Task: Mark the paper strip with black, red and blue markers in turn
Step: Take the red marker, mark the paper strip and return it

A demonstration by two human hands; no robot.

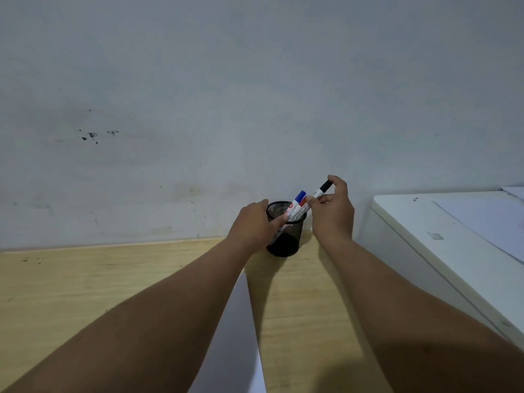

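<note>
The left hand point(253, 219) grips the mesh pen cup point(285, 236) on the worktop point(85, 279). Above the cup, the right hand point(333, 214) pinches the black marker point(320, 191). Blue marker point(299, 197) and red marker point(302, 200) stand inside; the paper strip point(235, 336) lies before it.

Your counter point(113, 285) looked like pale wood with a smooth, matt finish and a faint grain. The holder point(286, 231) was black wire mesh, metal by its look, dull rather than shiny. The black marker point(320, 190) in your fingers point(330, 198) had a smooth plastic barrel with a slight gloss. The paper strip point(235, 336) was plain matt white paper. The wall point(255, 95) behind was matt, scuffed paint.
</note>
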